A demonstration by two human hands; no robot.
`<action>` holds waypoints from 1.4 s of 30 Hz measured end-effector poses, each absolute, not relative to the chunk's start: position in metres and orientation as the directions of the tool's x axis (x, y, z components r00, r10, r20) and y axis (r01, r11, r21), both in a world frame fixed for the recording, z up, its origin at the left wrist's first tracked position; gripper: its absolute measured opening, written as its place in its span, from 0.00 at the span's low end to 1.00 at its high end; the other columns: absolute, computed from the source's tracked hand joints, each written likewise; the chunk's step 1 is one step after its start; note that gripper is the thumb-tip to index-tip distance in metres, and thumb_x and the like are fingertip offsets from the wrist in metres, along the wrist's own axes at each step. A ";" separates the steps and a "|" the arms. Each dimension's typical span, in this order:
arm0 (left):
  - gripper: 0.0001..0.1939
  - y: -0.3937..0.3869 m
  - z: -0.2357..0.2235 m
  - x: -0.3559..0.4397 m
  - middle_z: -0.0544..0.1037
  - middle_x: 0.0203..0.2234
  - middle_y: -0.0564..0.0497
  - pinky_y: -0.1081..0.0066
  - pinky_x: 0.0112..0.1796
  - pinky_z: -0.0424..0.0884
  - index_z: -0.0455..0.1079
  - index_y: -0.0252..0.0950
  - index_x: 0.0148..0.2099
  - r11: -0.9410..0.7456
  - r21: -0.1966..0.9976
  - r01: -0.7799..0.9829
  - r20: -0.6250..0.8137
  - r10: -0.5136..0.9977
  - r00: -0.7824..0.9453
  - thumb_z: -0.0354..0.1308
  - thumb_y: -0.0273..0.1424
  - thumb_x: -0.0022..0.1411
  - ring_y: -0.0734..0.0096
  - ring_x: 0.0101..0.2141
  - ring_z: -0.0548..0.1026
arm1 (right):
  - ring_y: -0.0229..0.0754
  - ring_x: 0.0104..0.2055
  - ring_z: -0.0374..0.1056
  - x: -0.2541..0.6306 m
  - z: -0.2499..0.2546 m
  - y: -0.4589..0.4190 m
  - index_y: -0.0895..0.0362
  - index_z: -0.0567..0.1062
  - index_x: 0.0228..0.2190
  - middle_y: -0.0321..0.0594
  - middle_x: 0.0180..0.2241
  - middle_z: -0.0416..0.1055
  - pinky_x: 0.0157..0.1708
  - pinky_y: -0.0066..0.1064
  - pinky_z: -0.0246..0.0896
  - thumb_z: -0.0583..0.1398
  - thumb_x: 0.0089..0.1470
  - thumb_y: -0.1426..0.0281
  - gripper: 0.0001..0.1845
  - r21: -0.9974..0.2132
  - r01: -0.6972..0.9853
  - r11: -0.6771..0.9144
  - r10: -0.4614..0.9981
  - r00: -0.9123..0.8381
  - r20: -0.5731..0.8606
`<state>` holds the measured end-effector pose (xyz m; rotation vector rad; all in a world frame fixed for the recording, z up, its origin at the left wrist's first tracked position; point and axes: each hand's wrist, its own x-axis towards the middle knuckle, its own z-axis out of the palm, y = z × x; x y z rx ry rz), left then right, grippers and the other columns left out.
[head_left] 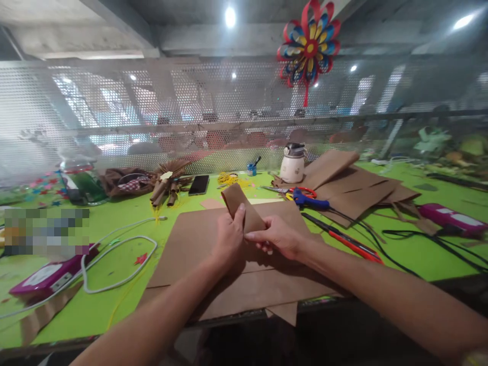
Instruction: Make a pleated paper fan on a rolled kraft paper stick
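A strip of brown kraft paper (244, 206), bent over into a loop at its upper end, is held up between my two hands. My left hand (230, 231) pinches it from the left, thumb on its face. From the right, my right hand (280, 236) grips its lower part, with thumb and fingers closed together. Beneath both hands lie large flat sheets of brown kraft paper (190, 244), reaching past the table's front edge. The strip's lower end is hidden by my fingers.
Right of the sheets lie a red utility knife (354, 245), a blue glue gun (310, 200) with a cord and red-handled scissors (303, 192). Behind are a phone (199, 185), a white bottle (293, 165) and more brown paper (354, 188). A white cable (152, 254) loops at left.
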<state>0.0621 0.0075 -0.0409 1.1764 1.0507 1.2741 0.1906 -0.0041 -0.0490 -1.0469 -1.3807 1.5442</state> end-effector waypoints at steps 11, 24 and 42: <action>0.14 0.007 -0.024 0.057 0.75 0.17 0.46 0.73 0.21 0.69 0.70 0.31 0.29 0.092 0.974 -0.206 -0.008 0.927 0.375 0.55 0.38 0.58 0.64 0.21 0.75 | 0.28 0.13 0.55 0.188 -0.052 0.005 0.60 0.70 0.23 0.29 0.13 0.64 0.11 0.21 0.45 0.69 0.39 0.64 0.16 -0.999 0.038 -0.033 0.961 -0.273 -0.042; 0.10 0.013 -0.024 0.046 0.78 0.28 0.41 0.56 0.32 0.75 0.71 0.27 0.38 0.381 0.886 -0.266 -0.206 0.835 0.509 0.57 0.30 0.57 0.61 0.25 0.76 | 0.38 0.21 0.62 0.348 -0.009 -0.036 0.58 0.74 0.17 0.41 0.18 0.68 0.22 0.28 0.47 0.58 0.52 0.61 0.18 -0.073 0.971 0.228 0.963 -0.214 0.162; 0.13 0.013 -0.021 0.030 0.77 0.25 0.41 0.66 0.33 0.71 0.70 0.27 0.37 0.351 0.903 -0.249 -0.058 0.672 0.738 0.55 0.35 0.57 0.62 0.28 0.77 | 0.44 0.32 0.72 0.349 -0.009 -0.108 0.56 0.70 0.44 0.46 0.36 0.74 0.36 0.36 0.68 0.58 0.53 0.59 0.19 -0.854 0.512 0.096 0.995 -0.084 0.062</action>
